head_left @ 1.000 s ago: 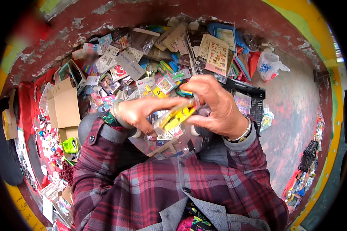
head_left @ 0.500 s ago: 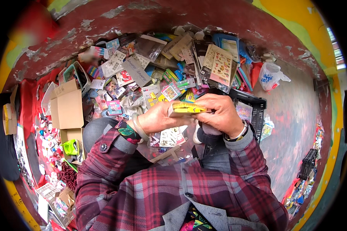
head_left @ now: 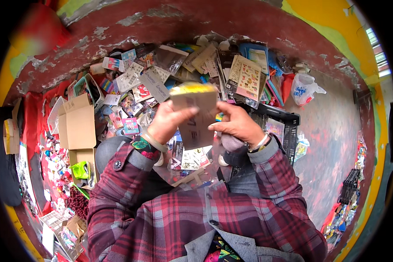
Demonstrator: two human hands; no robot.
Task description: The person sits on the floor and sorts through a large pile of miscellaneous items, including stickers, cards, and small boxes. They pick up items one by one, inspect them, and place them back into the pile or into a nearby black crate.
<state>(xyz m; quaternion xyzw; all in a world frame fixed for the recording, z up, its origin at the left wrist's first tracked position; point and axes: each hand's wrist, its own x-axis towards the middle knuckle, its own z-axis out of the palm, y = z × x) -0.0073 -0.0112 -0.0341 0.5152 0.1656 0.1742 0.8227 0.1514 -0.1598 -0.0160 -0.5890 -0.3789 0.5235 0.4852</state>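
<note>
Above my lap is a grey-brown cardboard box (head_left: pixel 198 120), small and open at its top edge, where yellow things (head_left: pixel 192 88) show, blurred by motion. My left hand (head_left: pixel 168 122) is closed on its left side, thumb across the front face. My right hand (head_left: pixel 238 124) grips the right edge, with the thumb near the front and the other fingers partly hidden behind. A bit of yellow and blue shows by the right fingers; I cannot tell whether it is in the hand. Under the box lie printed white sheets (head_left: pixel 194 159).
A heap of packets, cards and sticker sheets (head_left: pixel 249 81) lies against the red wall. To the right are a black plastic crate (head_left: pixel 288 126) and a white plastic bag (head_left: pixel 305 89). An open cardboard box (head_left: pixel 78 126) and baskets (head_left: pixel 94 91) stand at the left.
The box has been tipped so its broad face shows, standing taller between my hands. My right hand has moved from its top end to its right edge.
</note>
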